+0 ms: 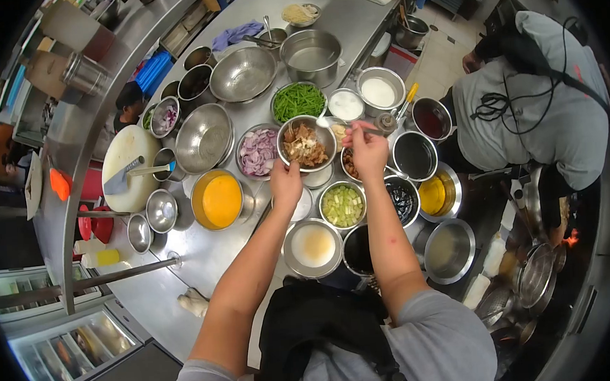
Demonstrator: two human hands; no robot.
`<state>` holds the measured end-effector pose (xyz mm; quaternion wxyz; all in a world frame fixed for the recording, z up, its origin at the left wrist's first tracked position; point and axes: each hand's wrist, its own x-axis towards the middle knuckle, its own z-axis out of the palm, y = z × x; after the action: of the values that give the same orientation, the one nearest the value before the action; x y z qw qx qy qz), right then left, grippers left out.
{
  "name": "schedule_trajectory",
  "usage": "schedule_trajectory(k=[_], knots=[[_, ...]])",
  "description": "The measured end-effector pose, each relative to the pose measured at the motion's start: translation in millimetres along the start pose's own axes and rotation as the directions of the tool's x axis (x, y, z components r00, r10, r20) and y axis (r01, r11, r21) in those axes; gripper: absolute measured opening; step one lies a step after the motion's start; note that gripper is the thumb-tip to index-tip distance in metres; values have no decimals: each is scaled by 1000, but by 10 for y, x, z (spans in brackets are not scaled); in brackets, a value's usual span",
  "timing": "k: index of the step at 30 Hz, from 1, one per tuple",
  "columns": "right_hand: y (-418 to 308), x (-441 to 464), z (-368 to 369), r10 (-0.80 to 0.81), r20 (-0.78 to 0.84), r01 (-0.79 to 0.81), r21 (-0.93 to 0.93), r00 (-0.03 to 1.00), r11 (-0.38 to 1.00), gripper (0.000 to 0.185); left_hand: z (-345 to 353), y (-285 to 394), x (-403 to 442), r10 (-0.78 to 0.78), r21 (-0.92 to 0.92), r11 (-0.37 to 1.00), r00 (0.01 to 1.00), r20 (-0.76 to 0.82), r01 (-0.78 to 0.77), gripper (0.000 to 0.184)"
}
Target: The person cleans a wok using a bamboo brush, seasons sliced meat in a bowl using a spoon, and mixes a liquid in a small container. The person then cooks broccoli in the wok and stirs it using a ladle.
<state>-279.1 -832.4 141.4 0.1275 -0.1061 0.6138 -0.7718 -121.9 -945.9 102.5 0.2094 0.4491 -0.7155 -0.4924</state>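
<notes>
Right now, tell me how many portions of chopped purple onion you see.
2: a larger portion near the left hand; a smaller portion farther left, beside the round white block. Others may be hidden.

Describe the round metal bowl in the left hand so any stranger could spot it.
Look to the middle of the stainless-steel counter. There, a bare left hand grips the round metal bowl by its rim. Unlike its neighbours, with purple chopped onion and thin green stalks, it holds brown chunks topped with white.

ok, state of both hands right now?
Left hand: closed, holding a metal bowl by its rim.
Right hand: closed, holding what looks like a spoon.
</notes>
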Motion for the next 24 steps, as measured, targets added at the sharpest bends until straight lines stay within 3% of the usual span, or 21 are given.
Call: schedule_trajectory(k=[1,2,3,5,7,9,10,11,13,15,17,20,22,24], knots=[[-23,-57,2,-9,89,13,-45,996,999,20,72,-76,63,-4,-7,1000,1000,-3,4,15],[25,-88,-7,-112,109,122,-90,988,988,20,171,-226,151,26,-125,992,1000,-6,-26,15],[32,-83,-21,-113,113,124,-92,987,988,20,235,-324,190,31,-160,986,999,-31,-36,18],[27,-37,-58,-218,58,222,-70,974,973,20,359,-512,267,41,-227,972,996,-81,-59,24],[-29,66,-51,-215,-1,215,-5,977,977,19,309,-441,162,33,-208,977,996,-81,-49,25],[64,277,-92,-257,-32,250,-136,966,959,21,150,-295,-45,41,-215,975,998,-39,-49,23],[111,389,-78,-226,-63,201,-276,972,940,22,38,-149,-196,-8,-310,951,1000,-4,6,23],[192,530,-46,-224,-71,197,-274,972,941,22,-38,-92,-324,-53,-400,914,998,36,63,24],[401,828,16,-458,98,385,-709,883,591,23,-189,-242,-503,-45,-362,930,998,46,58,27],[548,1028,115,-112,110,152,-845,988,512,23,-400,-209,-785,-110,-458,877,988,109,148,23],[690,1138,56,-132,86,142,-846,987,513,30,-573,-262,-1068,-106,-496,857,989,99,142,24],[-134,825,19,-26,36,44,-909,999,415,38,-929,-308,-1450,-131,-536,826,984,118,174,25],[-364,485,-301,2,83,76,-929,997,362,40,-1119,-407,-1698,-159,-533,817,975,157,219,25],[-425,170,-627,160,-29,-54,-986,987,157,34,-1262,-525,-1890,-191,-540,812,975,113,221,24]])
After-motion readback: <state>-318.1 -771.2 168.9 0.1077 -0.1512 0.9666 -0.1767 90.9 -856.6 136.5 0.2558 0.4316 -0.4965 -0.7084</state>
